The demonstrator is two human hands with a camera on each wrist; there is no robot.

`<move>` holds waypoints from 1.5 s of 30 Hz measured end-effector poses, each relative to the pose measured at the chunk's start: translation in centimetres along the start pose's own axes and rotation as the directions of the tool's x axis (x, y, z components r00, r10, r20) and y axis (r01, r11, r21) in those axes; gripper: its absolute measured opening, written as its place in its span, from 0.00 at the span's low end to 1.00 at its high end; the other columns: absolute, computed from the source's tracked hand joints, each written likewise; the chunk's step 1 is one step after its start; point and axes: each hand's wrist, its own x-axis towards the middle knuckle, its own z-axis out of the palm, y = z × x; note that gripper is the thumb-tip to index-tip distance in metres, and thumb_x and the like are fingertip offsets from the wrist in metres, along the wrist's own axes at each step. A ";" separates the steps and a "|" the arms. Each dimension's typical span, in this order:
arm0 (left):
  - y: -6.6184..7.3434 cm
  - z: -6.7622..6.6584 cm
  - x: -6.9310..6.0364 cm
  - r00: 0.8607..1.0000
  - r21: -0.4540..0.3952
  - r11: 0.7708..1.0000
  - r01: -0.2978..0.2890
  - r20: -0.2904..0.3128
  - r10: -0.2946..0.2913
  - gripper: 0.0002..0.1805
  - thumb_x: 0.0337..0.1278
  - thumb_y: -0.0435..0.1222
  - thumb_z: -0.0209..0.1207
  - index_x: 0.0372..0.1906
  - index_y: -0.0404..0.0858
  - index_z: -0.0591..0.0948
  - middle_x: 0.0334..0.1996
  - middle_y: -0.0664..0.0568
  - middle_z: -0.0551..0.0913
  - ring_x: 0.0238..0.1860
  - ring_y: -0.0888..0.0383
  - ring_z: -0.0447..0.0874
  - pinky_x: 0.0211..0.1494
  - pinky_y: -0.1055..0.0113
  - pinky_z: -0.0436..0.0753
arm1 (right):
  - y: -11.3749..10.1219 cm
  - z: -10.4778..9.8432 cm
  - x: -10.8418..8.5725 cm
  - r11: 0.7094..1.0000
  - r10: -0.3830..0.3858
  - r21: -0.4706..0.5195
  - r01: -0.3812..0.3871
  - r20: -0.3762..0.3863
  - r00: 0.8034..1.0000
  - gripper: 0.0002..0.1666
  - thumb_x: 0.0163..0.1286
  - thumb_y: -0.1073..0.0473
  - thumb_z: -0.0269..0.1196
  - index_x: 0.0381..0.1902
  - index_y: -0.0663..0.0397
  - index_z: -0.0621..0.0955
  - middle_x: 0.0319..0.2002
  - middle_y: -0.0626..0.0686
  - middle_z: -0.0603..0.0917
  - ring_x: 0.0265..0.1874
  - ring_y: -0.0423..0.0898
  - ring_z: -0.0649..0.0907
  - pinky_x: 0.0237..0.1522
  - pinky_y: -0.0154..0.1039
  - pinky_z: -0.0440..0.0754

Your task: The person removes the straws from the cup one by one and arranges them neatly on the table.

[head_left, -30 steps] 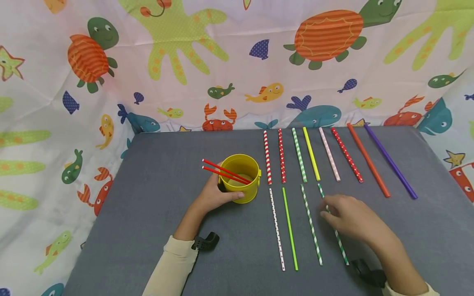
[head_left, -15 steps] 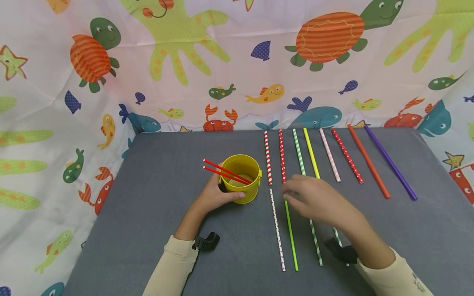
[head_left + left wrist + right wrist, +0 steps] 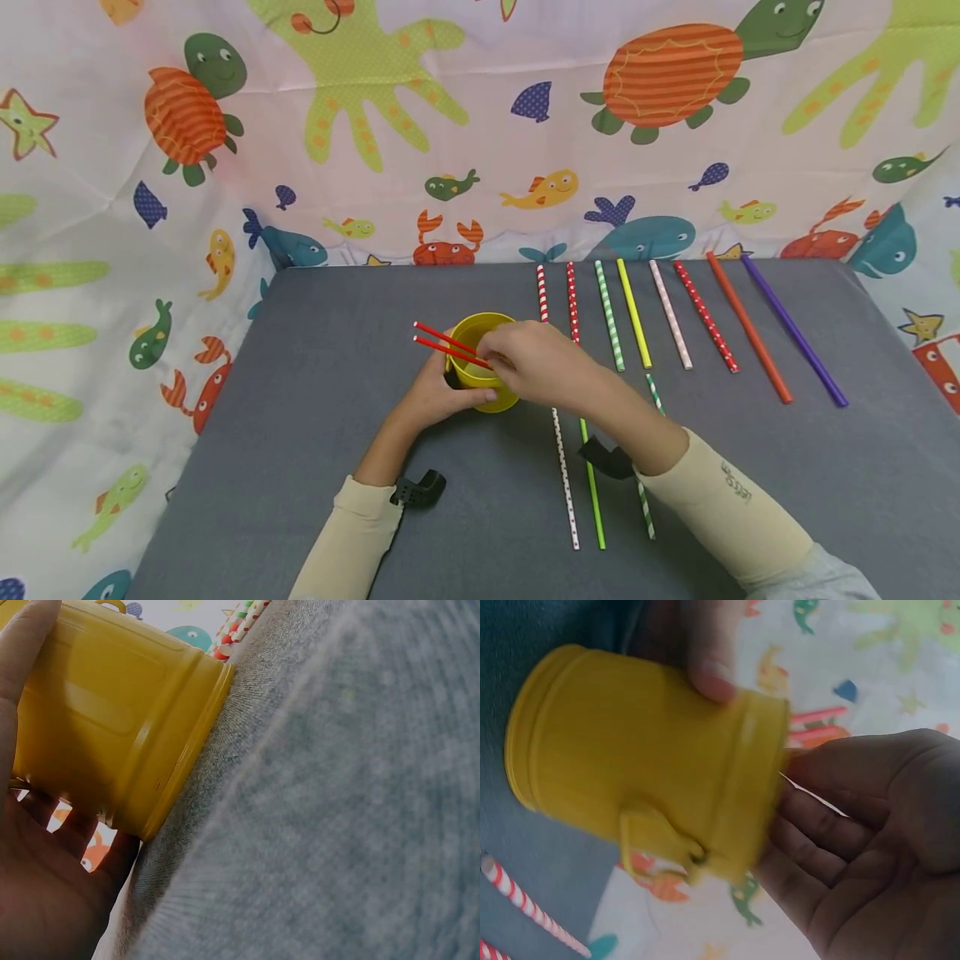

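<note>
My left hand [image 3: 438,392] grips the small yellow bucket [image 3: 501,403] from its left side, thumb across the front. Two thin red straws [image 3: 450,351] lean out over the bucket's left rim. My right hand [image 3: 540,358] is at the bucket's mouth, its fingers reaching over the rim beside the red straws. In the right wrist view, the bucket [image 3: 637,735] hides those fingertips, so whether they pinch a straw cannot be seen. The left wrist view has the bucket's wall [image 3: 90,705] close up, standing on the grey cloth, with the left fingers around it.
Right of the bucket, a back row of straws runs from red-striped [image 3: 542,292] to purple [image 3: 795,329]. A front row holds a white dotted straw [image 3: 567,487], a lime straw [image 3: 596,504] and green-striped ones [image 3: 646,510], partly under my right arm. A patterned curtain [image 3: 480,83] stands behind.
My right hand has swept left from the green-striped straws, over the lime straw, to the bucket's mouth. My left hand, the bucket and the red straws have stayed put.
</note>
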 end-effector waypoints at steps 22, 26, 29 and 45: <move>3.8 0.1 -0.5 1.000 -0.025 1.000 0.014 0.015 -0.014 0.45 0.47 0.33 0.76 0.69 0.36 0.63 0.57 0.48 0.76 0.54 0.55 0.76 0.60 0.57 0.76 | 0.5 2.1 3.3 0.986 0.166 0.009 -0.168 0.130 0.978 0.03 0.64 0.66 0.68 0.32 0.55 0.87 0.27 0.46 0.83 0.28 0.45 0.78 0.34 0.38 0.79; 3.9 0.1 -0.5 1.000 -0.037 0.999 0.011 0.027 -0.010 0.43 0.48 0.32 0.75 0.68 0.35 0.64 0.56 0.47 0.76 0.54 0.53 0.76 0.59 0.59 0.77 | 0.7 2.1 3.2 0.988 0.150 0.014 -0.153 0.129 0.980 0.03 0.64 0.66 0.67 0.31 0.54 0.86 0.26 0.45 0.82 0.27 0.44 0.77 0.31 0.37 0.76; 3.9 0.1 -0.4 0.999 -0.043 0.999 -0.004 0.032 0.006 0.42 0.48 0.31 0.75 0.67 0.34 0.64 0.56 0.46 0.76 0.53 0.52 0.77 0.58 0.60 0.77 | 0.7 2.1 3.1 0.989 0.138 0.036 -0.143 0.120 0.983 0.04 0.65 0.66 0.65 0.32 0.53 0.84 0.26 0.45 0.80 0.25 0.43 0.76 0.28 0.36 0.74; 3.6 0.1 -0.5 1.000 -0.024 1.000 -0.015 0.017 0.016 0.41 0.47 0.31 0.75 0.66 0.34 0.65 0.54 0.47 0.78 0.52 0.53 0.78 0.57 0.60 0.77 | 0.6 1.7 1.4 0.962 0.098 0.258 -0.090 -0.019 0.995 0.05 0.64 0.65 0.61 0.38 0.57 0.81 0.29 0.44 0.81 0.27 0.41 0.78 0.31 0.36 0.80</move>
